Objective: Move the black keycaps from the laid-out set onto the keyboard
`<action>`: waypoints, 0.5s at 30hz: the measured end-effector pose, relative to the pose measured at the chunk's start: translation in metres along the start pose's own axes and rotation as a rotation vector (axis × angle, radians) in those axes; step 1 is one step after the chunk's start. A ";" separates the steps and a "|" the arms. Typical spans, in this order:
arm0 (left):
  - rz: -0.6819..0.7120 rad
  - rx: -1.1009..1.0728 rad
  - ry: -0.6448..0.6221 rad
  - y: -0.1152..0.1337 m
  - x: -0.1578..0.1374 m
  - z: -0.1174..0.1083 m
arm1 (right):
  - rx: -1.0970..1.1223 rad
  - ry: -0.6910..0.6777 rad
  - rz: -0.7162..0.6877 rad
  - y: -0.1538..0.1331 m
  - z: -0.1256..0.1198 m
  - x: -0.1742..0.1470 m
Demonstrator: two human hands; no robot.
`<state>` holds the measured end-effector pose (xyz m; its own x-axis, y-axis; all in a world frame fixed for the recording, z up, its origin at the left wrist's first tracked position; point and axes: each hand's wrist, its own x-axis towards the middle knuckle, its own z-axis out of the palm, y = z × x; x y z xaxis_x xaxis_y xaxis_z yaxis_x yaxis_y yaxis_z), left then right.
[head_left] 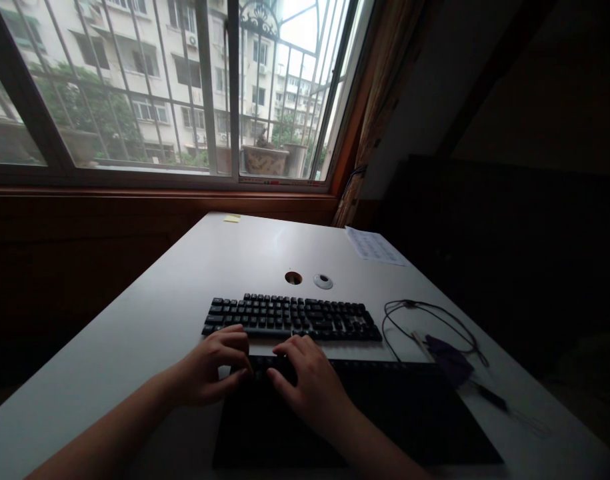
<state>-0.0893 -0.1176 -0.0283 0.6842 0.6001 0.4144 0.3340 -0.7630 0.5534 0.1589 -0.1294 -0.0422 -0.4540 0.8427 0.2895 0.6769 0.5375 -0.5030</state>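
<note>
Left hand [225, 367] and right hand [309, 373] at the far edge of a flat black rectangular board [415, 407]

Clock readings are taken from the middle of the board, with 12 o'clock pointing away from the person. The board lies nearest, on a smooth white desk [135, 333]; its surface is largely too dark to read. Right hand, at 10 o'clock over the board: thumb and forefinger stand apart. Left hand, between 9 and 10 at the board's corner: fingers curl towards the thumb, tips near one another; whether anything is pinched there cannot be told.

At 3 o'clock lies a slim black stick-like item [492, 398]; at 2, a crumpled dark purple cloth [447, 357]. A thin black looped cable [409, 304] lies between 1 and 2, one strand reaching the board's far edge.

At 11 o'clock, beyond the hands, black keycaps [315, 317] sit in keyboard-like rows. Farther along 11: a round hole [293, 279] in the desk, a flat grey ring [321, 285] just beside it, and a pale yellow paper slip [232, 218]. A printed white sheet [377, 248] lies at 12.

Beyond the desk, a patterned curtain [349, 193] hangs at 12; a grey-framed window [233, 100] stands at 11.
</note>
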 end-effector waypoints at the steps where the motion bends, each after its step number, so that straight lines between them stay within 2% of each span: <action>1: 0.000 -0.006 -0.002 -0.001 0.000 0.001 | -0.004 -0.002 0.010 -0.001 -0.001 0.000; 15: -0.038 -0.091 0.003 -0.002 -0.002 0.003 | 0.058 -0.036 0.051 -0.003 -0.006 0.004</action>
<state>-0.0898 -0.1177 -0.0326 0.6703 0.6291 0.3936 0.2992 -0.7144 0.6325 0.1582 -0.1272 -0.0350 -0.4407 0.8668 0.2332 0.6657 0.4899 -0.5628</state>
